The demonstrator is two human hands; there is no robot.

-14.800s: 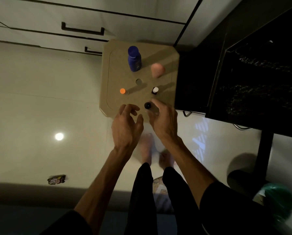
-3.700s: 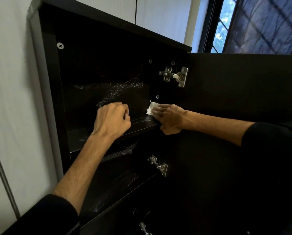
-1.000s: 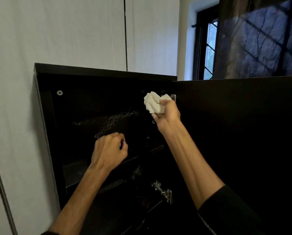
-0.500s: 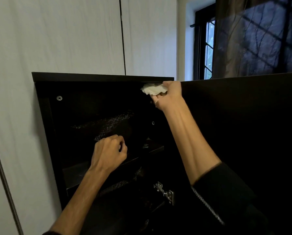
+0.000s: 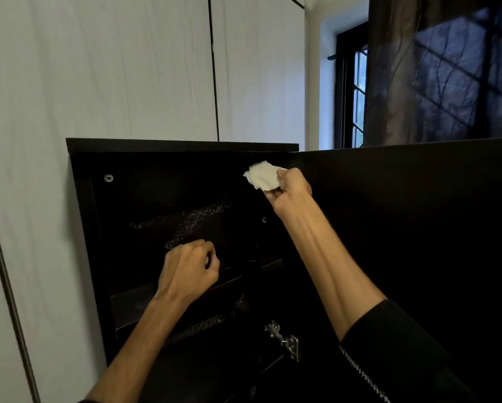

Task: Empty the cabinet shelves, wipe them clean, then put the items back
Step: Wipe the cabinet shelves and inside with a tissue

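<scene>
- Upper compartment of the cabinet (image 5: 162, 199): open at the front, nothing standing inside — passage free up to the top panel (image 5: 180, 145).
- Right side: the open door (image 5: 404, 228) bounds access; a metal hinge (image 5: 284, 340) juts at the lower edge.
- Shelf (image 5: 244, 271) front edge: the left hand (image 5: 187, 274), fingers curled, sits before it.
- Top right corner: right hand (image 5: 289, 189) gripping a white cloth (image 5: 263, 175) fills it.

Dim room, cool light from the window (image 5: 357, 91), cabinet interior (image 5: 185, 213) nearly black, sharp focus, wide-angle bending at edges
</scene>
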